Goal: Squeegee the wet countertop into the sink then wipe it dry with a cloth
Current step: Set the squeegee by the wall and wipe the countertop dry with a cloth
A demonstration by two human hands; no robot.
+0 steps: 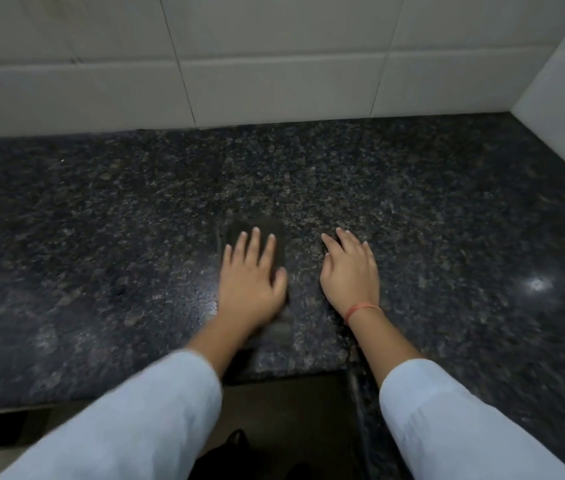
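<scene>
Cloth (233, 227) under left hand (251, 284) fingers (254, 244), on countertop (101, 237)

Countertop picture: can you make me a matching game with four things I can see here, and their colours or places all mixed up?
Column one:
1. cloth
2. wrist thread
3. wall tiles
4. left sleeve

Column two:
A. orange-red
B. white
C. flat under the left hand
D. pale blue

Right pairs: 1-C, 2-A, 3-B, 4-D.
</scene>
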